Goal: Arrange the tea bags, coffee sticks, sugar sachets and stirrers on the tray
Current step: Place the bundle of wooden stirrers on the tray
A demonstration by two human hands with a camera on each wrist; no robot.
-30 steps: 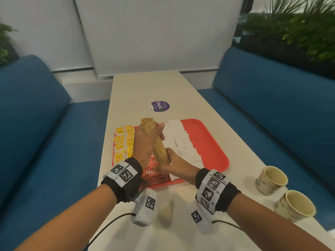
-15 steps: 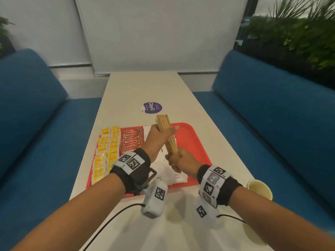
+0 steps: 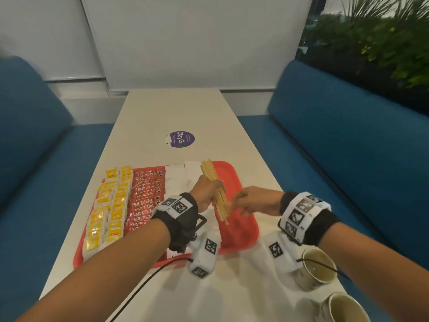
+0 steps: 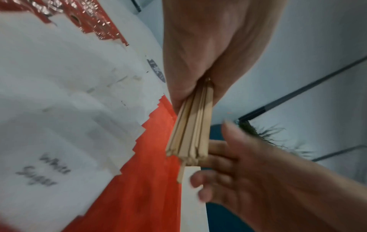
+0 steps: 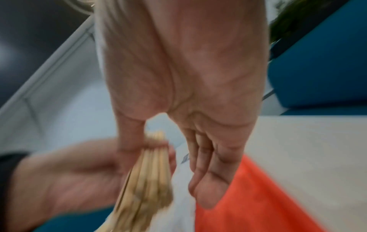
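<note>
The tray (image 3: 241,231) is red and sits on the pale surface (image 3: 185,112), near its close end, between two blue sofas. On the left side of the tray lie the yellow tea bags (image 3: 109,208) in rows. Just beside them are the red coffee sticks (image 3: 145,201), then the white sugar sachets (image 3: 176,180), which overlap like steps. The right part of the tray is bare red. The left hand (image 3: 204,194) is above the tray with its fingers curled round the middle of a bunch of wooden stirrers (image 3: 214,189). The bunch tilts, with the far end up and the near end low over the tray. The right hand (image 3: 253,202) is just beside the low end of the bunch, and its fingers (image 4: 216,158) are loose and spread, touching the stick ends from the side without holding them. Two paper cups (image 3: 318,268) stand on the surface near the right wrist, off the tray. A round purple sticker (image 3: 181,139) lies farther away on the surface.
</note>
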